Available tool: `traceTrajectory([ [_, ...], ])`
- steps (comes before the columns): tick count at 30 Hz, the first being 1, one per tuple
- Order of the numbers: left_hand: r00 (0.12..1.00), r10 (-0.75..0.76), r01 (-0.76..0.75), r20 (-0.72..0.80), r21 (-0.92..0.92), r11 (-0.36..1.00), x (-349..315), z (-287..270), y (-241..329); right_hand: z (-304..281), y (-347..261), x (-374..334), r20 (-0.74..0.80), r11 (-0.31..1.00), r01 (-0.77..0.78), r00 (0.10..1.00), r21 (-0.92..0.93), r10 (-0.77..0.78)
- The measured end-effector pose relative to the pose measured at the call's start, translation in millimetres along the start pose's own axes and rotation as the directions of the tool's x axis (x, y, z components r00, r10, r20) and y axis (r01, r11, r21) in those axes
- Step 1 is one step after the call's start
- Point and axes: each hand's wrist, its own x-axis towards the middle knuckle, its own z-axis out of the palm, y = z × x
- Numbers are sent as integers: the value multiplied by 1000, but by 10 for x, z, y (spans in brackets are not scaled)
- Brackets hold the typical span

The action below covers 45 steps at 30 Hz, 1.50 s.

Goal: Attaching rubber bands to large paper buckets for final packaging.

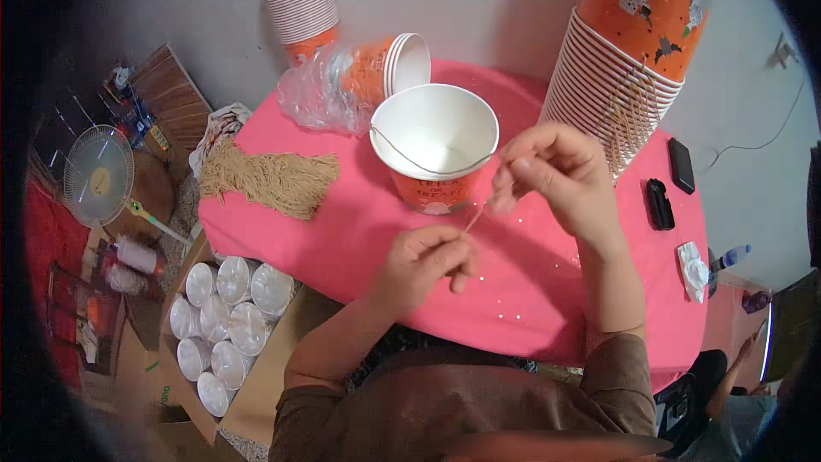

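Observation:
An orange paper bucket (pixel 432 194) with a white inside stands upright on the pink-covered table in front of me. A thin brown cord (pixel 409 160) crosses its mouth from the left rim to the right rim. Just off the right rim, my right hand (pixel 556 173) is closed in a pinch on the cord. Lower and nearer to me, my left hand (pixel 430 263) pinches a short end of cord that runs up toward the right fingertips. The exact grip between the right fingers is hard to see.
A bundle of tan cords (pixel 269 180) lies at the left. Behind stand plastic-wrapped buckets (pixel 368 73) on their side, and a tall nested stack (pixel 603 85) at right. A black phone (pixel 681 165), black case (pixel 659 204) and tissue (pixel 692 272) lie rightward. A carton (pixel 312 325) of wrapped cups sits lower left.

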Motion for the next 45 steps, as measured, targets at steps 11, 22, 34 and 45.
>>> traceTrajectory([
  [11,979,46,0,-201,221,975,-81,-243,-59,-196,112,122,-199,993,-12,980,-114,-11],
  [22,866,476,-101,-155,877,469,11,-150,88,152,38,-28,126,528,182,982,-830,-142],
  [34,758,647,-315,85,916,248,203,-99,120,125,64,-23,252,606,165,966,-778,60],
  [45,782,621,-224,52,954,201,309,-525,128,-294,82,115,-79,580,14,988,-814,-135],
])
